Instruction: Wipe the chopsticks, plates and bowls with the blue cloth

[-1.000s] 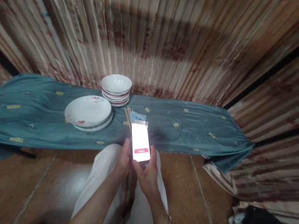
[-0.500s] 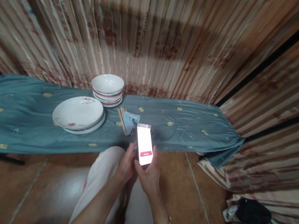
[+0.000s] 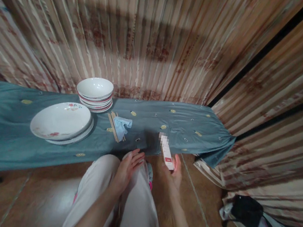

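My right hand (image 3: 173, 173) is wrapped round a smartphone (image 3: 167, 158), holding it out past the front edge of the cloth-covered table. Its screen is lit white with a red button, and the phone is turned partly edge-on. My left hand (image 3: 128, 165) is off the phone, over my knees, fingers stretched out and holding nothing. Beyond it on the table lie a crumpled light blue cloth (image 3: 122, 126) and several chopsticks (image 3: 113, 126), the cloth partly over them. To the left are a stack of plates (image 3: 61, 121) with floral rims and a stack of bowls (image 3: 95, 89) behind it.
A teal cloth with yellow pineapples covers the long table (image 3: 152, 109). Striped curtains (image 3: 159, 33) hang behind it, with a dark pole (image 3: 263, 54) at the right. A black bag (image 3: 247, 213) sits low at the right, above the tiled floor (image 3: 196, 210).
My left hand has let go of the phone and drawn away from it. My right hand has carried the phone to the right and tilted it. The view has shifted slightly.
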The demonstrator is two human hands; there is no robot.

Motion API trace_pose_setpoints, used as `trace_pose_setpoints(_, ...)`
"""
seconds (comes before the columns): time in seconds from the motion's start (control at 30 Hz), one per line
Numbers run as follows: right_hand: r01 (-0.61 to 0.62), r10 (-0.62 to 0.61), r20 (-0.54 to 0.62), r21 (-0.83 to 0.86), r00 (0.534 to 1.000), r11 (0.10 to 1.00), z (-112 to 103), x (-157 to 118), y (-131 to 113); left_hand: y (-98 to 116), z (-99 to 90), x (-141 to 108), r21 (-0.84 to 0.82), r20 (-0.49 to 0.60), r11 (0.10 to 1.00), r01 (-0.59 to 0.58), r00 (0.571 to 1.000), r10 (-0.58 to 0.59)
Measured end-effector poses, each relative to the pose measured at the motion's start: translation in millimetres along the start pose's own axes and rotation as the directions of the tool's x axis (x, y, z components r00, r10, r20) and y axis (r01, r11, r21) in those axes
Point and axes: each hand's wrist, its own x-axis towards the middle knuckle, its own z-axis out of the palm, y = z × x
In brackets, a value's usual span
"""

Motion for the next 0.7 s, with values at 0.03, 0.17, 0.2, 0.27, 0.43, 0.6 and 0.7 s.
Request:
trace_pose_setpoints(0.03,-0.016,0.013,-0.055,-0.057,0.998,0.998,-10.7,10.9,1.2,1.1,-1.2,-0.7,0.001,0.007,1.000,-0.006,1.000,0.006)
trace_pose_setpoints(0.17,-0.052,0.014,-0.148,-0.252,0.989,0.966,-57.3,60.5,6.5,5.9,-3.5,-3.6,0.025,0.034,1.000,-0.003,0.999,0.002)
trace_pose_setpoints(0.2,-0.043,-0.007,-0.165,-0.301,0.986,0.953,-68.5,73.8,7.7,7.2,-3.8,-4.2,0.031,0.037,1.000,0.000,0.999,-0.001)
trace_pose_setpoints(0.27,-0.042,-0.043,-0.191,-0.417,0.981,0.908,-88.7,100.9,9.0,9.6,-4.1,-5.0,0.039,0.037,0.999,0.004,0.999,-0.005)
trace_pose_setpoints(0.43,-0.137,-0.049,-0.268,-0.631,0.962,0.763,-126.0,170.9,3.2,13.9,-4.4,-7.5,0.042,0.023,0.999,0.010,1.000,-0.011)
trace_pose_setpoints(0.6,-0.194,-0.057,-0.295,-0.750,0.954,0.633,-149.9,228.3,-3.0,15.0,-4.2,-9.2,0.038,0.007,0.999,-0.001,1.000,0.001)
trace_pose_setpoints(0.7,-0.215,-0.050,-0.295,-0.794,0.954,0.569,-158.1,249.2,-2.2,15.7,-3.2,-9.1,0.044,-0.006,0.999,-0.011,1.000,0.011)
